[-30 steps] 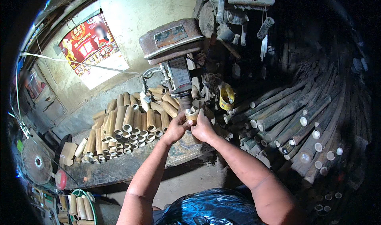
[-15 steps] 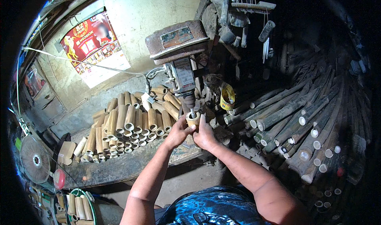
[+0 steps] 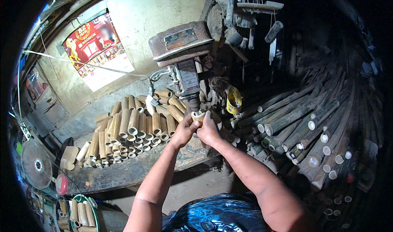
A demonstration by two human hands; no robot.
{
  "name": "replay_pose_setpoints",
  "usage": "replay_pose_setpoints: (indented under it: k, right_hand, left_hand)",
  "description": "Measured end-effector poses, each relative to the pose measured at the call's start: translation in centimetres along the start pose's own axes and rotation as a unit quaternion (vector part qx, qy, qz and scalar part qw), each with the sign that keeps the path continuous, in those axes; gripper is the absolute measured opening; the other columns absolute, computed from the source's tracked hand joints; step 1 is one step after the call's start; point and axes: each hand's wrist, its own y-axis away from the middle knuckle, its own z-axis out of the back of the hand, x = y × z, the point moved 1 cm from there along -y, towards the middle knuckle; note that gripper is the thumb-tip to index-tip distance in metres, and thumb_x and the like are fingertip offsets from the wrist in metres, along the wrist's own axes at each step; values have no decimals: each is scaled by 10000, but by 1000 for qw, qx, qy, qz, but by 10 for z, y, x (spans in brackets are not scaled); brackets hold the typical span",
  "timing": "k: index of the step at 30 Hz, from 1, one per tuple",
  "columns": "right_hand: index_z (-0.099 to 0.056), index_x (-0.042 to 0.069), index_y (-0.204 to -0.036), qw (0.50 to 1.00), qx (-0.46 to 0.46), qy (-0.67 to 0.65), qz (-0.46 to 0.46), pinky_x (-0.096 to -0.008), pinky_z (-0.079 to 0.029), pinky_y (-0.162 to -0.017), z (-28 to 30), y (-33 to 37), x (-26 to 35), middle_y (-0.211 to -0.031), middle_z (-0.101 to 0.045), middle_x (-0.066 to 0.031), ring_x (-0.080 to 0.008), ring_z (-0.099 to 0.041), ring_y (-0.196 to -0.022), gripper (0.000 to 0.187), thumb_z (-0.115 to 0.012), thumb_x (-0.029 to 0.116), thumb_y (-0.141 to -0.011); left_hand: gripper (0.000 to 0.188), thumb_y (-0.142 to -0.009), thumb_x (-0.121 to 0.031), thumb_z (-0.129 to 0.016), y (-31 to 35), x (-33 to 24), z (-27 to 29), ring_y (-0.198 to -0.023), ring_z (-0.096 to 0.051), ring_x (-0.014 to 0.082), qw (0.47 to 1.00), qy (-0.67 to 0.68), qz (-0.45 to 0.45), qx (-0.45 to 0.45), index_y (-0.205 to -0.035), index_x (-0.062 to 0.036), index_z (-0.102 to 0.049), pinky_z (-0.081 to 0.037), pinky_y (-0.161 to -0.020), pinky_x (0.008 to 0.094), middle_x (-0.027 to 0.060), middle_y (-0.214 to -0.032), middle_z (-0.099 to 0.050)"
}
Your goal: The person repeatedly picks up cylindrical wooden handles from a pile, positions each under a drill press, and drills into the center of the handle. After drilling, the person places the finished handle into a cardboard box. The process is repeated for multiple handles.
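A short bamboo tube [image 3: 198,117] is held beneath the drill press [image 3: 181,43], its open end facing up. The spindle [image 3: 194,104] points down at that opening, and its tip appears to be inside or right at the rim. My left hand [image 3: 184,132] wraps the tube from the left. From the right, my right hand [image 3: 208,131] closes on it, with the thumbs close together in front. The fingers behind the tube are hidden, and the hands cover much of its side.
Cut bamboo tubes [image 3: 133,123] are stacked on the workbench [image 3: 123,179] to the left. Long bamboo poles [image 3: 294,121] lie at the right, near a yellow container [image 3: 233,101]. A fan [image 3: 37,163] and a tub of tubes [image 3: 95,215] stand at the lower left.
Both hands have shifted slightly upward with the bamboo tube, bringing its rim closer to the drill's spindle. The tube's tilt looks a little different, and more shows below my hands.
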Motion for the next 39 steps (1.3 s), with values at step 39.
replay_pose_setpoints:
  k: [39]
  right_hand:
    - [-306, 10, -1296, 999, 2, 40, 29, -566, -485, -795, 3, 33, -6, -971, -629, -294, -503, -604, -938, 632, -632, 8, -755]
  left_hand:
    - [591, -950, -137, -641, 25, -1, -3, -1262, -478, 201, 997, -11, 60, 36, -1455, -16, -358, -357, -1096, 358, 101, -1362, -539]
